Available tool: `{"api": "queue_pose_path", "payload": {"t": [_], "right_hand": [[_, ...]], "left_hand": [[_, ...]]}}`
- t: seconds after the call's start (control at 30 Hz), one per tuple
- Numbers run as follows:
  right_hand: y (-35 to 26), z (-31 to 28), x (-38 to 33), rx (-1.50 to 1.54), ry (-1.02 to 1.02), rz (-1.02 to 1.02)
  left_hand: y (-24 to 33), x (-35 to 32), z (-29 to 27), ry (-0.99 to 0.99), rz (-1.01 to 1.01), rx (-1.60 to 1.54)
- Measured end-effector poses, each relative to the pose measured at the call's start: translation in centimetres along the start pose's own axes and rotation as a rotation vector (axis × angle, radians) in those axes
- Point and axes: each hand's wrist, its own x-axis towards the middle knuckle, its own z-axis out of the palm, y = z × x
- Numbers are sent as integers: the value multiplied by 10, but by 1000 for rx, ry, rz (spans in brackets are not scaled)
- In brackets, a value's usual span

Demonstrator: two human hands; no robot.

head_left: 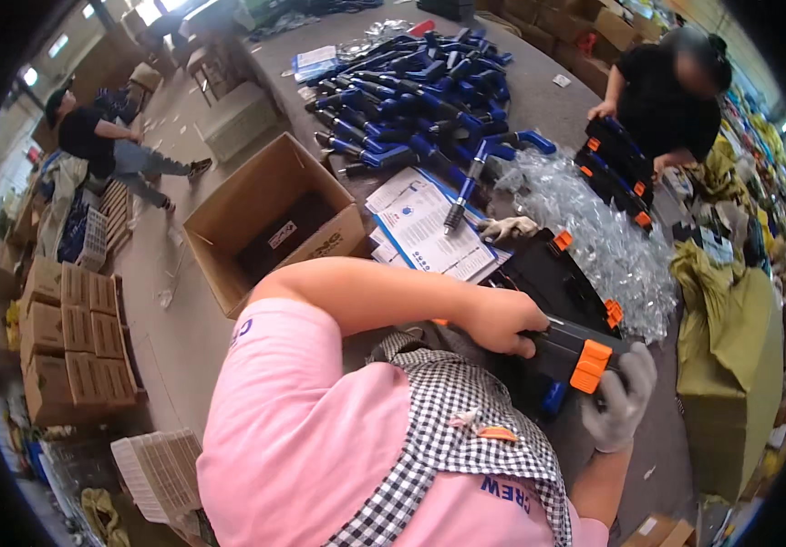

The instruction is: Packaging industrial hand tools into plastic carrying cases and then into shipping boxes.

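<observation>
I hold a black plastic tool case (562, 351) with orange latches close in front of my apron. My bare left hand (507, 321) reaches across from the left, its fingers closed on the case's edge. My right hand (621, 397), in a grey glove, grips the other end beside an orange latch (591, 366). A bit of blue shows under the case near my apron. Just beyond lies another black case part (548, 273) with orange latches. A blue-and-black tool (468, 190) rests on printed sheets (425, 228), next to a pale glove (509, 228).
A large pile of blue-and-black tools (411, 96) covers the table's far side. An open cardboard box (265, 228) stands at left, clear plastic bags (594, 228) at right. Across the table a co-worker (676, 100) handles black cases (614, 169). Another person (92, 137) is far left.
</observation>
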Motion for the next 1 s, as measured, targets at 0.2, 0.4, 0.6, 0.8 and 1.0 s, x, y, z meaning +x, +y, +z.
{"api": "queue_pose_path", "payload": {"t": [0.2,0.4,0.6,0.8,1.0], "right_hand": [[31,47,40,285,160,56],[11,140,98,448,-361,-2],[5,199,124,425,-588,-5],[2,210,137,343,-573,119],[3,214,128,285,-696,283]], "left_hand": [[87,-167,-72,808,-273,319],[-25,-309,-138,1270,-721,-308],[-195,-370,-83,1001,-1123,-491],[-283,-351,-2,439,-1287,-128],[-460,-356,121,352,-1130,-40]]}}
